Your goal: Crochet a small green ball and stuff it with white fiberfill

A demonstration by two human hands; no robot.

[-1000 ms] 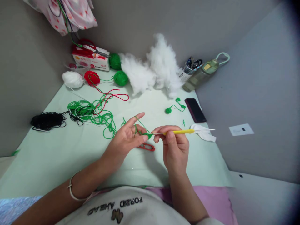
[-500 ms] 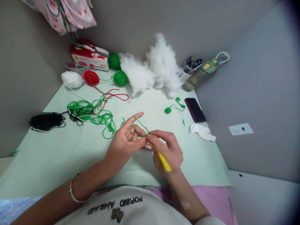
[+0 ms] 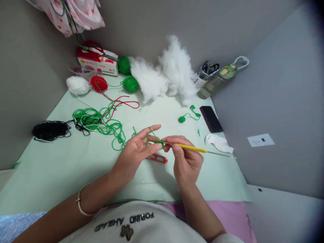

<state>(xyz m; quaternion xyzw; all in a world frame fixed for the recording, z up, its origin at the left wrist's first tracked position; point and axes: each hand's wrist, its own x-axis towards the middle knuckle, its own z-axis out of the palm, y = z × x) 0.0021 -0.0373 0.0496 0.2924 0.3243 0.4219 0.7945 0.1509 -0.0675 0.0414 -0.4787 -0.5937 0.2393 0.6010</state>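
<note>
My right hand (image 3: 188, 158) is closed around a yellow-handled crochet hook (image 3: 192, 147), whose metal shaft sticks out to the right. The hook's other end meets a small piece of green crochet work (image 3: 159, 143). Between thumb and fingers, my left hand (image 3: 138, 148) pinches that piece. Green yarn (image 3: 153, 132) loops over the raised left index finger and runs down to the work. Under the hands, a red thread snipper (image 3: 158, 158) lies on the table, partly hidden by the left thumb.
Tangled green yarn (image 3: 93, 121) and black yarn (image 3: 52, 130) lie to the left. Farther back are white stuffing (image 3: 177, 69), yarn balls (image 3: 130, 83) and scissors on a tissue box (image 3: 98, 64). A phone (image 3: 211, 118), a bottle (image 3: 217, 81) and small green pieces (image 3: 182, 119) are on the right.
My right hand has turned and shifted slightly right, so the hook now lies nearly level instead of pointing down toward me. The left index finger has lowered a little. More of the red snipper shows.
</note>
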